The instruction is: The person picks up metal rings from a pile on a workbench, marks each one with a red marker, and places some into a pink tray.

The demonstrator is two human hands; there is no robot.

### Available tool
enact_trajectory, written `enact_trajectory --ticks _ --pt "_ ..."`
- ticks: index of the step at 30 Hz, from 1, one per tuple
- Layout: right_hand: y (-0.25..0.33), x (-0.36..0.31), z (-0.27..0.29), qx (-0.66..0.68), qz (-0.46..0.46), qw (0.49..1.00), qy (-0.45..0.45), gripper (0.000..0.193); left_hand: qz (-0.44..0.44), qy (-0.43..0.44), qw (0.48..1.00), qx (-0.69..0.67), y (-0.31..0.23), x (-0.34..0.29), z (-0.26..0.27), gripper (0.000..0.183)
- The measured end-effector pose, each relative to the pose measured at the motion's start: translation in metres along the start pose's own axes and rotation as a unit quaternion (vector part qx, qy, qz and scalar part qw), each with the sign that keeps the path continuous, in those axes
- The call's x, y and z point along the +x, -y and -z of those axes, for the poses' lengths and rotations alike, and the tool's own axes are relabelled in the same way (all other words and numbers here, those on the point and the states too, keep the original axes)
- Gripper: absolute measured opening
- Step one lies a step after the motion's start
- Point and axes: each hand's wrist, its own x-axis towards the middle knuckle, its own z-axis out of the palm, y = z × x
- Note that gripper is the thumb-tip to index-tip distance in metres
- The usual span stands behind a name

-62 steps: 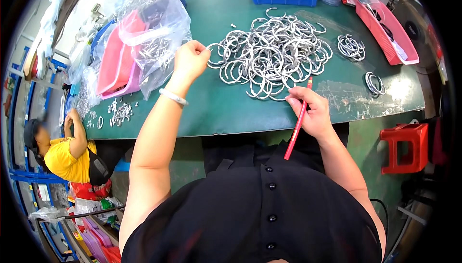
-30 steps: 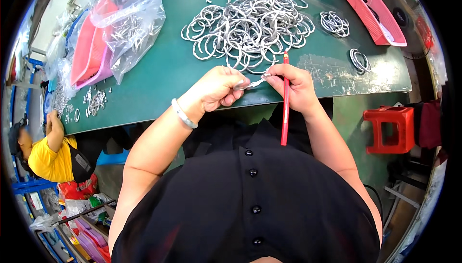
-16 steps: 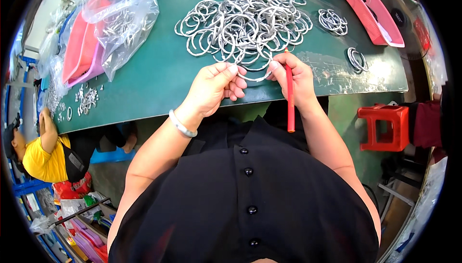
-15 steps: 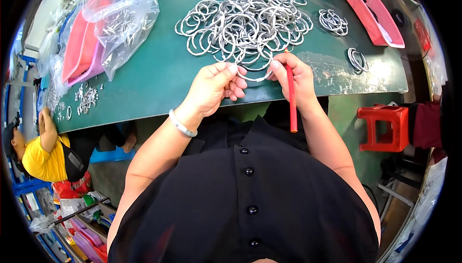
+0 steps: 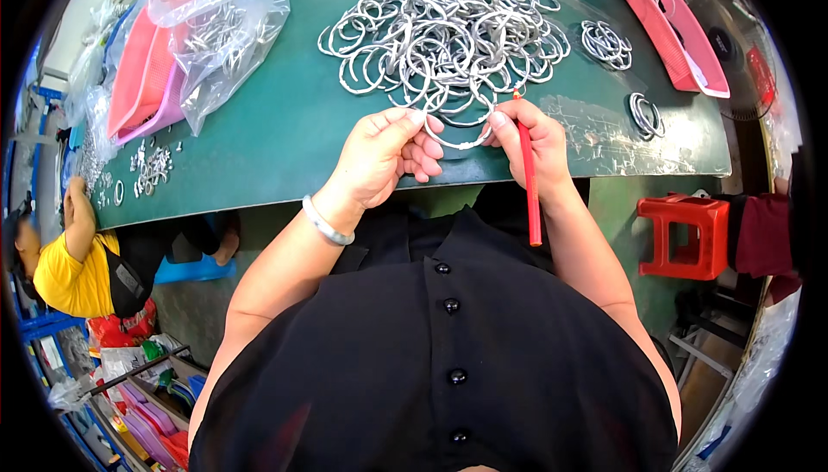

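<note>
A thin silver metal ring is held up between my two hands, just over the front edge of the green table. My left hand pinches its left side between thumb and fingertips. My right hand grips the ring's right side at the fingertips. That same hand also keeps a red pencil, its tip pointing away from me and its blunt end hanging toward me. Just beyond my fingers lies a large heap of similar silver rings, some of them overlapping the held ring in the view.
Two small groups of rings lie to the right on the table. Pink baskets stand at both sides, with a clear plastic bag and small metal parts on the left. A red stool and a co-worker in yellow flank the table.
The held ring has turned slightly between my fingers. The pencil's blunt end has swung a little to the right. Both hands keep their grip.
</note>
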Motion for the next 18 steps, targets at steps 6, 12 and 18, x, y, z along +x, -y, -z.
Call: enact_trajectory --ticks 6,12,18 --pt "0.0007 0.0005 -0.0006 0.008 -0.021 1.0 0.0 0.007 -0.015 -0.017 0.999 0.025 0.0019 0.0001 -0.0003 0.019" --pt "0.0017 0.0 -0.0008 0.001 -0.01 1.0 0.007 0.007 -0.008 -0.036 0.999 0.017 0.0009 0.001 -0.0022 0.019" --pt "0.0034 0.0001 -0.002 -0.008 -0.002 1.0 0.014 0.005 -0.006 -0.042 0.999 0.004 -0.0001 0.0008 -0.0015 0.019"
